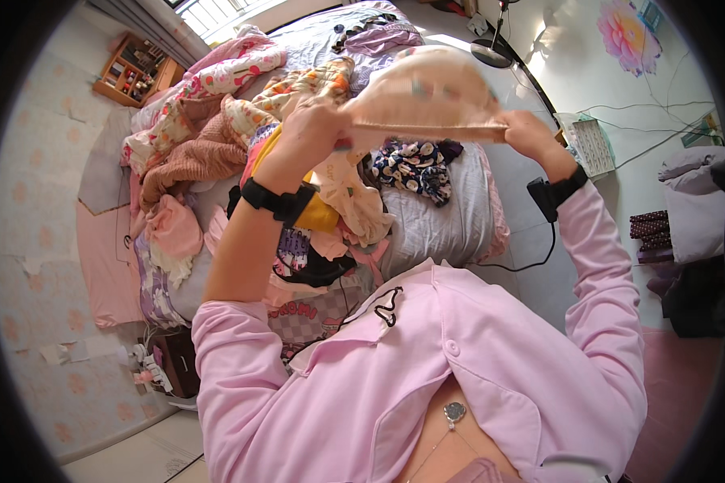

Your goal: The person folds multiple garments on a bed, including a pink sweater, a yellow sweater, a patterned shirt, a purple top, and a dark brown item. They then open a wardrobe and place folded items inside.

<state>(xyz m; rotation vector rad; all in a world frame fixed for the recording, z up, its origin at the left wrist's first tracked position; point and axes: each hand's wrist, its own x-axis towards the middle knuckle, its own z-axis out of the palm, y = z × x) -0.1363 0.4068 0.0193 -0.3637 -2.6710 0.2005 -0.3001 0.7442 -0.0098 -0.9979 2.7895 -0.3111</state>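
Note:
Stretched between my hands is a light peach garment (429,90) with a ribbed band along its near edge; its far part is blurred. My left hand (320,124) grips one end of that band, and my right hand (525,130) pinches the other end. The garment hangs in the air above a bed (441,229) heaped with clothes. Below it lie a navy patterned garment (414,169), a cream garment with print (350,193) and a mustard yellow one (317,214). Each wrist wears a black strap with a small box.
A brown knitted piece (199,151) and a floral quilt (235,69) cover the bed's left side. A pink garment (174,226) lies nearer me. Folded clothes (695,199) stand at the right. Cables run over the floor near a white box (589,145). A round black stand base (491,54) is beyond.

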